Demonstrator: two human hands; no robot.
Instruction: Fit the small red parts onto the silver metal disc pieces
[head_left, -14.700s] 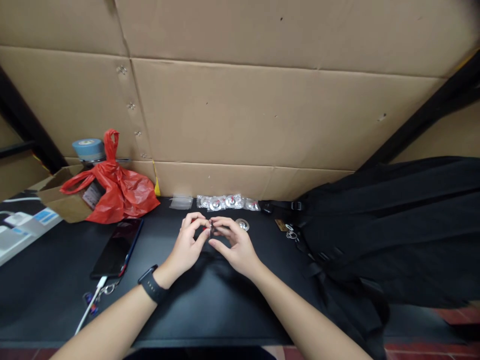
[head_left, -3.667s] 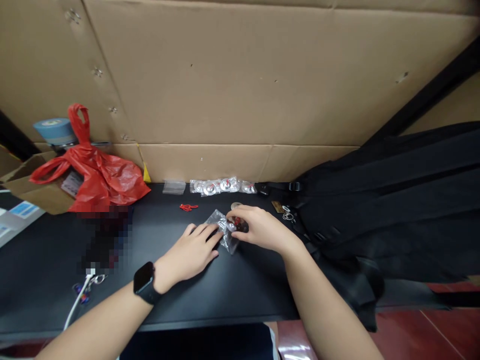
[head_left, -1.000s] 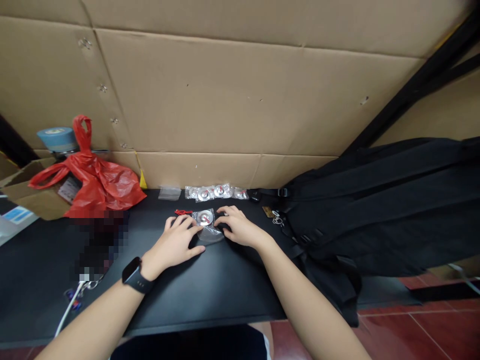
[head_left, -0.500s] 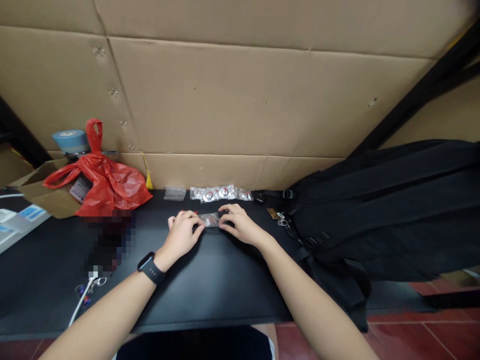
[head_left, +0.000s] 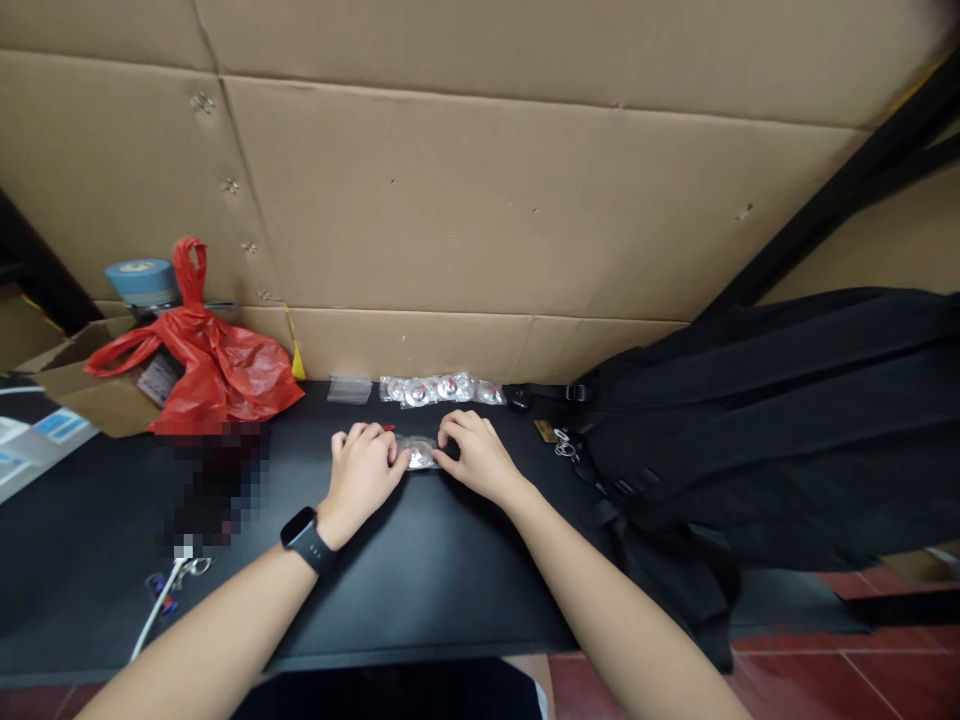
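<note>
A small clear plastic bag (head_left: 418, 454) with a round silvery item inside lies on the black tabletop between my hands. My left hand (head_left: 366, 462), with a black watch on the wrist, pinches the bag's left end. At its right end my right hand (head_left: 474, 454) has thumb and fingers curled onto the plastic. A bit of something red (head_left: 388, 428) shows just behind the left fingers; the rest of it is hidden. Beyond the hands, several similar bagged silvery discs (head_left: 439, 389) lie in a row. Left of them is a flat clear bag stack (head_left: 350, 389).
A red plastic bag (head_left: 225, 365) and an open cardboard box (head_left: 97, 385) stand at the left. A large black backpack (head_left: 787, 420) fills the right side, with keys (head_left: 565, 443) beside it. Behind the table rises a cardboard wall (head_left: 465, 200). A white cable (head_left: 159, 605) lies front left.
The bag between my hands has shifted slightly toward me, and its silvery disc shows more plainly. My fingers have curled in closer on both ends.
</note>
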